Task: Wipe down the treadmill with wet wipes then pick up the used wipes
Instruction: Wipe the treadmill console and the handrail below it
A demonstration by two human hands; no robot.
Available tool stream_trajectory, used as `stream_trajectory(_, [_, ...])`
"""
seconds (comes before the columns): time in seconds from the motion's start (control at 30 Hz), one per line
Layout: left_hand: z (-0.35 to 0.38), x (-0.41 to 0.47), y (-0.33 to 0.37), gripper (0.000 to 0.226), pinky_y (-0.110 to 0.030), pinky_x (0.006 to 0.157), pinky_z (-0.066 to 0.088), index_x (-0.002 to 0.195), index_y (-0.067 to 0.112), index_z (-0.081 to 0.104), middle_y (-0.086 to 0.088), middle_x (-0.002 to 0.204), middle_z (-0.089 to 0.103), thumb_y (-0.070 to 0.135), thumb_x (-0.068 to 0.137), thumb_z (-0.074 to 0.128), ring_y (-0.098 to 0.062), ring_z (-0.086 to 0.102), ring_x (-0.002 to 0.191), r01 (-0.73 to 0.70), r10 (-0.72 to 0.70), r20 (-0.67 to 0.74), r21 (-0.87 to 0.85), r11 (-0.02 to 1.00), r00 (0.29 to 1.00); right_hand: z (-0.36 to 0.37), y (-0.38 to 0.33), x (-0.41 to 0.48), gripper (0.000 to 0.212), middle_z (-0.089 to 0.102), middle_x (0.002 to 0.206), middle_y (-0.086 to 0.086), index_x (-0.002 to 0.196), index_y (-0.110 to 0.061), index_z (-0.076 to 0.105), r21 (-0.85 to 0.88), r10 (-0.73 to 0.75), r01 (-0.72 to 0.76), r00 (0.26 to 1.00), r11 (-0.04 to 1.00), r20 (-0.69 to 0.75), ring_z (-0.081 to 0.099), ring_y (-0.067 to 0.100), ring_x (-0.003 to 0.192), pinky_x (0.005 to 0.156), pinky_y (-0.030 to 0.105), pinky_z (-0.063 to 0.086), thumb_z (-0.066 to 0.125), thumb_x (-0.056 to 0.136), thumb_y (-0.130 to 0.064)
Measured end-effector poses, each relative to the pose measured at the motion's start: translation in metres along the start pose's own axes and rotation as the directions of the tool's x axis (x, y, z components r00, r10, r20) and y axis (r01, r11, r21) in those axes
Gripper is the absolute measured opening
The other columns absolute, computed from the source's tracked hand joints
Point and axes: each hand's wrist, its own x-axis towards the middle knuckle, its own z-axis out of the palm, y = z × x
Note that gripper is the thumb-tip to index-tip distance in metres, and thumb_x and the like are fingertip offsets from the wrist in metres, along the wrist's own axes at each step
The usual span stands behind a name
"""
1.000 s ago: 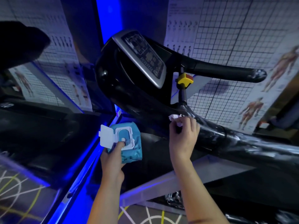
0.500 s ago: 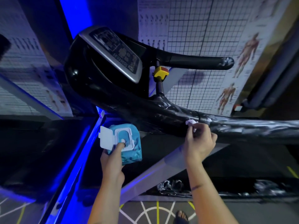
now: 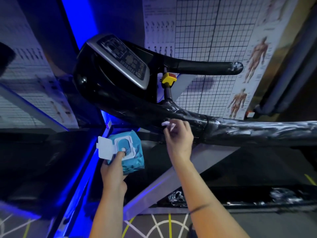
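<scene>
Over on the left, no change: the left hand (image 3: pixel 112 174) grips the teal pack (image 3: pixel 133 152) from below exactly as it did a second ago, fingers curled round it, thumb tip pressed into the opening. The lid (image 3: pixel 104 149) stands flipped open to the left (whether a fresh sheet is poking up under that thumb, I can't tell, the spot is too small and pale). So the supply is ready, but nothing new is being drawn yet. Now the action: the right hand (image 3: pixel 179 138) pinches a small balled white wipe (image 3: pixel 167 124) between thumb and fingertips, right up at the underside of the black rail (image 3: pixel 248 132) of the treadmill (image 3: pixel 96 79). Half a second back it had slid right, under the collar (image 3: pixel 205 125); now it's back to the left of it, so that reads as a back-and-forth scrubbing stroke on this stretch. It's blurred, so actual contact is hard to call. Right of the collar, the rail shows pale streaks, which I'd judge to be wet smear or glare. Wiping looks well under way, not finished. Low on the right, crumpled shiny scraps (image 3: pixel 176 197) lie by the deck edge, possibly spent wipes awaiting pickup.
</scene>
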Motion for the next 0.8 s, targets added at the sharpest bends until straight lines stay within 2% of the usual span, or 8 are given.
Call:
stream_trajectory(0.1, [-0.009,-0.001,0.003,0.038,-0.034,0.067,0.058,0.127,0.015,0.067,-0.010,0.111,0.076,0.009,0.090,0.075,-0.022,0.073,0.085,0.003,-0.003,-0.012,0.015,1.000,1.000,0.017,-0.016,0.004,0.014,0.058,0.092,-0.001,0.092,-0.015,0.063,-0.051,-0.006,0.011,0.994,0.999,0.105,0.059,0.018,0.072,0.064,0.038,0.050,0.071,0.082,-0.010])
stream_trajectory(0.2, [-0.019,-0.003,0.007,0.033,-0.035,0.069,0.057,0.120,0.017,0.068,-0.010,0.108,0.076,0.010,0.089,0.076,-0.023,0.073,0.087,0.001,0.000,-0.036,0.008,1.000,0.999,0.024,-0.023,0.012,0.015,0.058,0.095,-0.006,0.092,-0.018,0.057,-0.178,-0.051,0.073,0.990,0.981,0.129,0.057,0.018,0.078,0.056,0.033,0.042,0.070,0.086,-0.019])
stream_trajectory(0.33, [-0.032,-0.003,0.015,0.031,-0.035,0.068,0.057,0.120,0.017,0.068,-0.010,0.110,0.074,0.009,0.091,0.075,-0.030,0.072,0.098,-0.035,0.031,-0.105,-0.038,0.999,0.994,0.030,-0.009,0.023,0.017,0.057,0.091,0.002,0.088,-0.013,0.056,-0.272,-0.252,0.294,0.951,0.916,0.177,0.057,0.027,0.082,0.052,0.035,0.044,0.070,0.080,-0.009])
stream_trajectory(0.4, [-0.038,-0.001,0.017,0.032,-0.041,0.078,0.060,0.121,0.017,0.068,-0.010,0.116,0.074,0.010,0.091,0.075,-0.031,0.072,0.104,-0.073,0.063,-0.149,-0.064,0.995,0.987,0.031,0.001,0.026,0.016,0.056,0.090,0.003,0.087,-0.011,0.057,-0.288,-0.288,0.335,0.938,0.897,0.194,0.057,0.029,0.079,0.052,0.036,0.045,0.069,0.078,-0.006])
stream_trajectory(0.47, [-0.042,-0.002,0.020,0.033,-0.043,0.087,0.060,0.120,0.020,0.069,-0.003,0.112,0.077,0.013,0.090,0.077,-0.027,0.074,0.104,-0.152,0.135,-0.193,-0.078,0.985,0.972,0.028,0.008,0.027,0.016,0.057,0.090,0.002,0.088,-0.012,0.060,-0.268,-0.287,0.321,0.945,0.908,0.159,0.058,0.027,0.078,0.056,0.035,0.046,0.069,0.078,-0.004])
stream_trajectory(0.63, [-0.036,-0.012,0.035,0.039,-0.022,0.079,0.057,0.130,0.020,0.067,0.018,0.108,0.074,0.007,0.094,0.072,0.003,0.071,0.091,-0.377,0.322,-0.308,-0.136,0.916,0.895,0.011,0.030,0.028,0.015,0.057,0.091,0.005,0.092,-0.009,0.064,-0.250,-0.211,0.217,0.976,0.943,0.053,0.059,0.026,0.078,0.060,0.026,0.037,0.071,0.080,-0.002])
stream_trajectory(0.73, [-0.025,-0.018,0.042,0.045,-0.017,0.076,0.057,0.137,0.015,0.065,0.016,0.114,0.073,0.004,0.094,0.071,0.003,0.072,0.094,-0.426,0.371,-0.296,-0.150,0.892,0.880,-0.006,0.047,0.028,0.014,0.057,0.089,0.006,0.089,-0.007,0.062,-0.266,-0.176,0.177,0.984,0.948,0.029,0.058,0.028,0.080,0.063,0.035,0.046,0.072,0.080,-0.001])
stream_trajectory(0.8, [-0.013,-0.021,0.047,0.048,-0.018,0.077,0.058,0.140,0.015,0.062,0.014,0.116,0.073,0.005,0.094,0.072,0.002,0.072,0.096,-0.428,0.373,-0.275,-0.177,0.886,0.886,-0.017,0.056,0.029,0.015,0.057,0.089,0.006,0.086,-0.007,0.061,-0.284,-0.156,0.150,0.988,0.947,0.004,0.058,0.029,0.081,0.067,0.037,0.046,0.072,0.080,0.000])
